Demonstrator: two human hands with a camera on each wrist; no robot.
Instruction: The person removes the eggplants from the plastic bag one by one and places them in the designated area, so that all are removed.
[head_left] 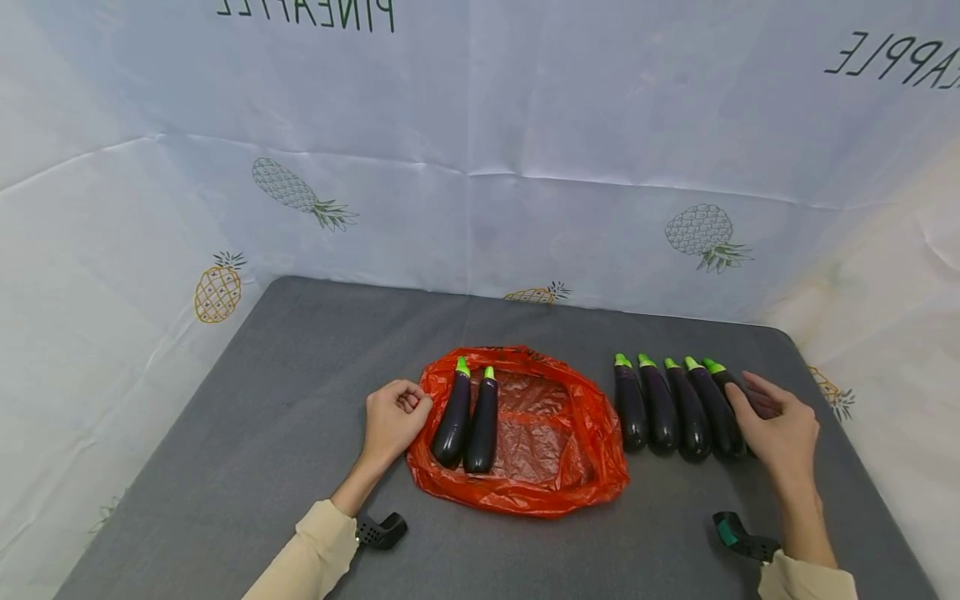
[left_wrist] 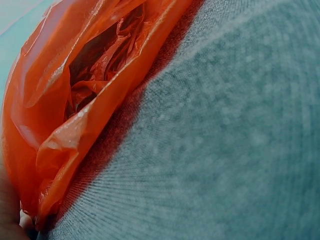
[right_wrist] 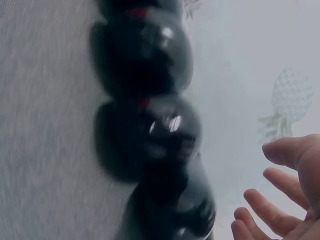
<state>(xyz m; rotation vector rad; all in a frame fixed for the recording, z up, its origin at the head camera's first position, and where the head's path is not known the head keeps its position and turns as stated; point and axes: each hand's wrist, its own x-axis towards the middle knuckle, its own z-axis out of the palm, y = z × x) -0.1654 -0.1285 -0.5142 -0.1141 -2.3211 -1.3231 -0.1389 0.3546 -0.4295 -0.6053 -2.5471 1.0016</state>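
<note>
A red plastic bag lies spread on the table with its mouth rolled wide. Two eggplants rest inside at its left: one eggplant and a second eggplant beside it, green stems away from me. My left hand pinches the bag's left rim; thumb and bag edge meet at the lower left of the left wrist view. Right of the bag, several eggplants lie in a row. My right hand is at the rightmost eggplant, partly covering it. Its fingers are spread in the right wrist view, with a gap before the eggplants.
The grey table carries the bag and the row. Behind it and at both sides hangs a white cloth printed with pineapples. Each wrist bears a black strap mount.
</note>
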